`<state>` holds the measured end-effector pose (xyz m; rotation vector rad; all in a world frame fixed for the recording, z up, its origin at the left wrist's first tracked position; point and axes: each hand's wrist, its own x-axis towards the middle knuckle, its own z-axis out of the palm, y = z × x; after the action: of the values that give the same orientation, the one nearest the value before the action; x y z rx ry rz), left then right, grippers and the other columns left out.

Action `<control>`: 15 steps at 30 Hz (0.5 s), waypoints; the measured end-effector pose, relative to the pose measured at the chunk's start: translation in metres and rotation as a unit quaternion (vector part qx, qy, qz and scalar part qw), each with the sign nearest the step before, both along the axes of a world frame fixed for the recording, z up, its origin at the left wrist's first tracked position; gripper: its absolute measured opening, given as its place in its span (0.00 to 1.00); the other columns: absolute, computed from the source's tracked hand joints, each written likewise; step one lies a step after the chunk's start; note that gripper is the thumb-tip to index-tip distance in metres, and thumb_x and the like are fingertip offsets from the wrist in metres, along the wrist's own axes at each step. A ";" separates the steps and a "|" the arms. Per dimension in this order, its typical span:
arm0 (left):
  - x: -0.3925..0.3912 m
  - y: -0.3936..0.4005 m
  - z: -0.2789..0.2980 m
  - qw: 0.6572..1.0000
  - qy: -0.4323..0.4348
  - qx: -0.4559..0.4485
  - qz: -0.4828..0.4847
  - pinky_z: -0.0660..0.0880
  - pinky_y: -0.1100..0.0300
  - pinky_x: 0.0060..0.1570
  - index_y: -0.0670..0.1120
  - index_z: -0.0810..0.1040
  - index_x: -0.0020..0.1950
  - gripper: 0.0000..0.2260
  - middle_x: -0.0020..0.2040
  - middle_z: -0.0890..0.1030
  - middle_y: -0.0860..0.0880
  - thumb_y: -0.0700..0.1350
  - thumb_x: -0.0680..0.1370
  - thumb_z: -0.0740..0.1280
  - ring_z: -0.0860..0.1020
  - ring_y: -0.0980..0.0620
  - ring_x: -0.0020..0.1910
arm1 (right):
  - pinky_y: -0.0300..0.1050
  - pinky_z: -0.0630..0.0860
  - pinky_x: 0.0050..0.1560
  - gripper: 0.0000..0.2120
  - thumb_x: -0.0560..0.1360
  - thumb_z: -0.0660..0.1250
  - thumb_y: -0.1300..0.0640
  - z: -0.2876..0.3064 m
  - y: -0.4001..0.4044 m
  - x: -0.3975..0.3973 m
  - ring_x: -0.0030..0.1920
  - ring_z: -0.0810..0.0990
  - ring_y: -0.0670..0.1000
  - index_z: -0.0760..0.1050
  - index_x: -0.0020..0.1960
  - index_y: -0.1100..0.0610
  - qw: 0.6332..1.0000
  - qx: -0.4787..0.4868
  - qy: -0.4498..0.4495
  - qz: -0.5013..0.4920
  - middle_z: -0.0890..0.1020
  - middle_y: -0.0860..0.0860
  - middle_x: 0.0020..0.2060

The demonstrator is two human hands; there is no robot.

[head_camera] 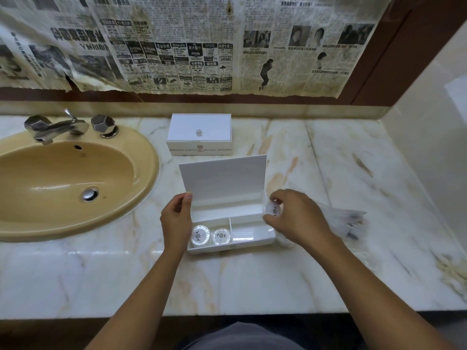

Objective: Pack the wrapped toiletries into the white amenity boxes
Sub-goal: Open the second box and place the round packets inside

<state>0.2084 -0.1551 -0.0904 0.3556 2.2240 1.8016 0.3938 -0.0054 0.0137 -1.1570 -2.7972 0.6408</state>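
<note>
The left hand [176, 218] pinches the raised lid [223, 178] of the open box [252, 239] by its left corner. The right hand [294, 216] pinches a wrapped round toiletry [273, 210] above the box's right end. Two more [211, 235] lie in the left compartment. A closed box [199, 135] sits behind.
</note>
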 end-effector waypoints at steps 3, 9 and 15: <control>0.000 0.000 0.000 1.000 0.000 -0.002 0.000 0.70 0.77 0.44 0.49 0.81 0.49 0.06 0.44 0.82 0.57 0.46 0.80 0.65 0.77 0.69 0.43 | 0.45 0.73 0.53 0.17 0.70 0.70 0.49 0.009 -0.023 -0.021 0.54 0.77 0.50 0.77 0.58 0.52 0.997 -0.025 0.031 0.065 0.80 0.47 0.53; -0.001 0.000 -0.001 1.000 -0.002 -0.009 0.002 0.71 0.76 0.43 0.48 0.81 0.49 0.06 0.45 0.83 0.55 0.47 0.80 0.65 0.78 0.65 0.43 | 0.45 0.70 0.44 0.14 0.71 0.68 0.49 -0.001 -0.056 -0.057 0.49 0.77 0.53 0.73 0.55 0.52 0.982 -0.024 -0.024 0.185 0.80 0.49 0.48; -0.001 0.001 -0.001 1.000 -0.008 -0.005 0.009 0.71 0.75 0.41 0.47 0.81 0.47 0.06 0.43 0.83 0.54 0.46 0.80 0.66 0.77 0.66 0.39 | 0.44 0.64 0.42 0.09 0.73 0.66 0.53 -0.009 -0.070 -0.074 0.48 0.77 0.57 0.75 0.52 0.55 0.962 0.056 -0.115 0.241 0.79 0.54 0.48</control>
<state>0.2069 -0.1546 -0.0914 0.3204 2.2304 1.7960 0.3203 -0.0753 0.0048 -0.5575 -3.2944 0.3773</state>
